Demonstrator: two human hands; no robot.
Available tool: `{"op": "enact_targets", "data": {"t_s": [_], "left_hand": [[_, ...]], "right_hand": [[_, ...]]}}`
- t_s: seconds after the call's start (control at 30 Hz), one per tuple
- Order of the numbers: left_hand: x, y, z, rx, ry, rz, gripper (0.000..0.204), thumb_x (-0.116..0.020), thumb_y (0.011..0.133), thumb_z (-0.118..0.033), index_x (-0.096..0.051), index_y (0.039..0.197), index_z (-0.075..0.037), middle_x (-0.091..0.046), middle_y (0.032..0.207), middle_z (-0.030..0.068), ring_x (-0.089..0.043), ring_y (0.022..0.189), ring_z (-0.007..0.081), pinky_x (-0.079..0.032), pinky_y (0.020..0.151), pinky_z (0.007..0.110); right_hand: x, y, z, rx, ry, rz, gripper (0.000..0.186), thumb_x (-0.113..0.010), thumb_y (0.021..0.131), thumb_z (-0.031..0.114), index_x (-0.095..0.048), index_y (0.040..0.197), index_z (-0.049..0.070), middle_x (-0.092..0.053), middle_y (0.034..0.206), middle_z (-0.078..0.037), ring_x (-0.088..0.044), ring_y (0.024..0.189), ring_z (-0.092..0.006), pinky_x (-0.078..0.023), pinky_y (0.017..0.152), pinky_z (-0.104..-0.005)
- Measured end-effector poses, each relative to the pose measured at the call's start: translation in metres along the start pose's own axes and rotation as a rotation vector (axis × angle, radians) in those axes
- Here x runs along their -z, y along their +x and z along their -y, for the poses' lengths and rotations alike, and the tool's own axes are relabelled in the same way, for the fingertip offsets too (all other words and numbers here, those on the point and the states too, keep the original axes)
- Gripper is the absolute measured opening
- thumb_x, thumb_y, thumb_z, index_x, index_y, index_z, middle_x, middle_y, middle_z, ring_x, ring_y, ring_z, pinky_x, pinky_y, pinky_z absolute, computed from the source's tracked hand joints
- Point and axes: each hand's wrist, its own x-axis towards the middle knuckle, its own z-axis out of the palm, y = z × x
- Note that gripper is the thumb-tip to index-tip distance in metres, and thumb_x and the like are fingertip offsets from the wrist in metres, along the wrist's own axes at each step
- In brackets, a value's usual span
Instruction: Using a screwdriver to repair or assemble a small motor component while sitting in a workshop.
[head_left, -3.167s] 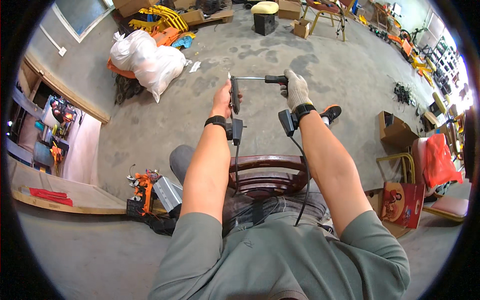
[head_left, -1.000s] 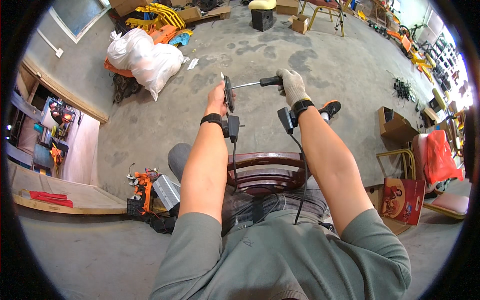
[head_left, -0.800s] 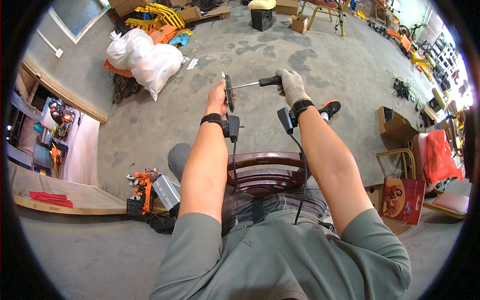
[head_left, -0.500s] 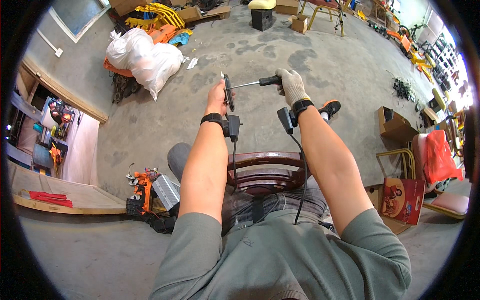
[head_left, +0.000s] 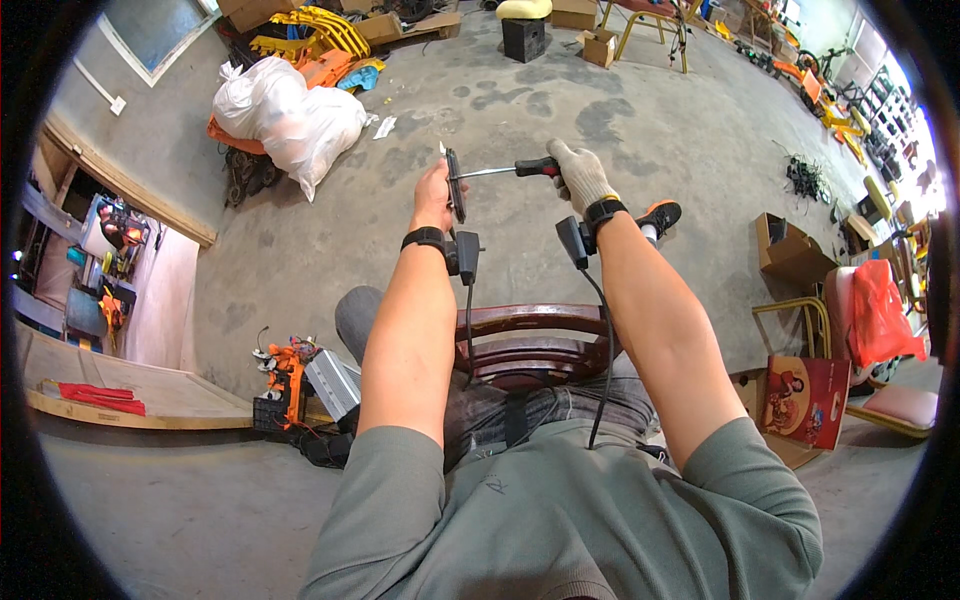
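Above the concrete floor (head_left: 530,245), the bare left hand (head_left: 432,195) clamps a dark flat part (head_left: 457,190), seen edge-on, hiding most fingers. A screwdriver (head_left: 538,167) reaches its face, tip indistinct. At the handle's end, whether the gloved right hand (head_left: 583,175) grips firmly, I cannot tell.

bright glare washes out the far right edge; the floor (head_left: 540,265) is softly lit, mostly sharp, and straight lines curve toward a dark, round rim.
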Motion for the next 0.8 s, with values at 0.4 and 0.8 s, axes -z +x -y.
{"op": "enact_targets", "data": {"t_s": [0.4,0.8], "left_hand": [[0.0028,0.0032,0.0014,-0.035,0.023,-0.085,0.024,-0.054,0.094,-0.033,-0.058,0.092,-0.009,-0.059,0.07,0.0065,-0.06,0.058,0.0221,-0.049,0.053,0.036],[0.0017,0.0003,0.0002,-0.038,0.062,-0.097,0.023,-0.052,0.094,-0.033,-0.057,0.087,-0.012,-0.058,0.067,0.005,-0.059,0.056,0.0206,-0.047,0.05,0.034]], "right_hand": [[0.0018,-0.0035,0.0019,0.027,0.231,0.18,0.036,-0.062,0.083,0.024,-0.054,0.106,-0.003,-0.058,0.078,-0.009,-0.053,0.053,-0.0153,-0.046,0.047,-0.0285],[0.0051,0.0001,-0.0041,-0.028,0.032,0.204,0.025,-0.055,0.086,0.026,-0.057,0.09,0.001,-0.057,0.075,-0.01,-0.055,0.052,-0.0166,-0.049,0.049,-0.0314]]}}
